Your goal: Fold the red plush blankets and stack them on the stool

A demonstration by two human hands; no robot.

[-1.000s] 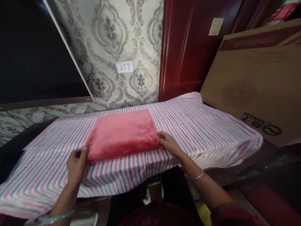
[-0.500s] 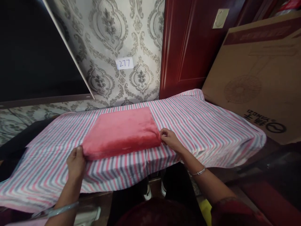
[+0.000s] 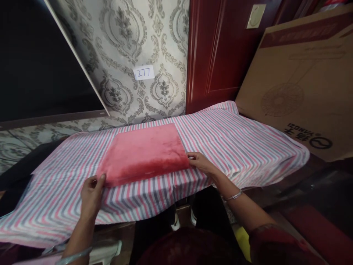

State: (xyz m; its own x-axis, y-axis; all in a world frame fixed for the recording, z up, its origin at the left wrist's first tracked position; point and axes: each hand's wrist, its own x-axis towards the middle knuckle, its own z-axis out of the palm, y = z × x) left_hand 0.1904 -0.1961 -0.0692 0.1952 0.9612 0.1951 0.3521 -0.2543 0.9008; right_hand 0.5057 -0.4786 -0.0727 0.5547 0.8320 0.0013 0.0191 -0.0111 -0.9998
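A folded pink plush blanket (image 3: 146, 151) lies flat on a striped cloth (image 3: 228, 140), its thick folded edge toward me. My left hand (image 3: 91, 189) is at the blanket's near left corner, thumb and fingers curled on it. At the near right corner, my right hand (image 3: 201, 162) pinches the side edge between thumb and fingers. The fingertips of both hands are partly hidden against the plush.
The striped cloth hangs over the near edge of the surface. Behind it stand a dark screen (image 3: 46, 66), a patterned wall with a paper label (image 3: 143, 73) and a dark red door panel (image 3: 215, 51). A large cardboard box (image 3: 300, 84) leans at the right.
My left hand has shifted slightly right, its thumb now on top of the blanket's corner. The right hand stays at the right corner. The blanket's near edge looks flatter. The view has tilted slightly.
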